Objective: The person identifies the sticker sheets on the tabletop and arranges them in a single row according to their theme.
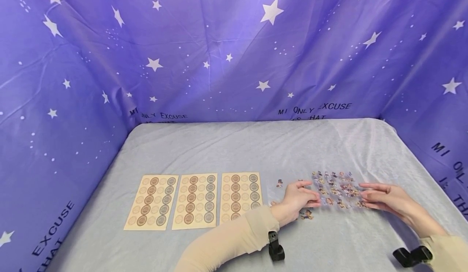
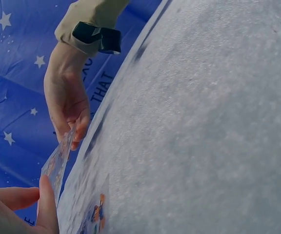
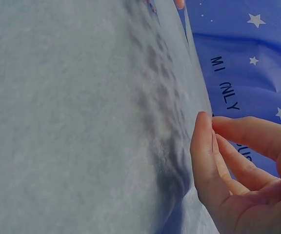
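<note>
Between both hands a clear sticker sheet printed with rows of small cartoon figures is held above the table. My left hand pinches its left edge, and my right hand pinches the right edge. The left wrist view shows the sheet tilted, seen nearly edge-on, with a gap to the cloth. Below the left hand lies another clear sheet with a few cartoon figures, partly covered by that hand. In the right wrist view thumb and fingers of the right hand meet at the tips; the sheet hardly shows there.
Three cream sheets of round stickers, the left, the middle and the right, lie side by side. The left sleeve overlaps the right one's lower edge. A grey cloth covers the table. Purple star-printed curtains enclose its back and sides.
</note>
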A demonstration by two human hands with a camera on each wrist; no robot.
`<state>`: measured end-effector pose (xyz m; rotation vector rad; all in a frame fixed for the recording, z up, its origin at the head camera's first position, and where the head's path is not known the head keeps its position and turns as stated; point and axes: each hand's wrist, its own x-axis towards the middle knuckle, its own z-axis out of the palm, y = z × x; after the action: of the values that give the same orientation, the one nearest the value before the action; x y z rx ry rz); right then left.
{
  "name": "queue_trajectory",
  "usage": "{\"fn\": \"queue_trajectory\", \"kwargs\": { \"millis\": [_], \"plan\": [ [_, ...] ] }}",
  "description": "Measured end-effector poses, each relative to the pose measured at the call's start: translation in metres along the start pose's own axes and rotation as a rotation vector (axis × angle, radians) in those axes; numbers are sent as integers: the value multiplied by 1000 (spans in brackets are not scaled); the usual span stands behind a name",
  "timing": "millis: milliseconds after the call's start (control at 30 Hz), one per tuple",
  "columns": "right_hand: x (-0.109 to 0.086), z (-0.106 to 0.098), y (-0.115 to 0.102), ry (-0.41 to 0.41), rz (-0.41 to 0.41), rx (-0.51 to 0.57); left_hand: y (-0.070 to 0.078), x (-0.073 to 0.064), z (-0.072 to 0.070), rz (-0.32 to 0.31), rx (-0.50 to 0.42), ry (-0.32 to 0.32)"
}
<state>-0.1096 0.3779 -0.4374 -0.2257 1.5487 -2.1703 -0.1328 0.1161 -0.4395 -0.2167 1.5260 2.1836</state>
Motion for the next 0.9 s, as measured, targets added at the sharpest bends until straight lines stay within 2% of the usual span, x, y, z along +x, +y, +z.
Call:
{"fn": "queue_trajectory", "kwargs": {
  "millis": [400, 900],
  "plan": [
    [-5, -9, 4, -16, 37, -16, -8, -2, 3, -16, 14, -4],
    [-6, -3, 5, 0, 53, -29, -13, -3, 1, -24, 39, -16]
  ]
}}
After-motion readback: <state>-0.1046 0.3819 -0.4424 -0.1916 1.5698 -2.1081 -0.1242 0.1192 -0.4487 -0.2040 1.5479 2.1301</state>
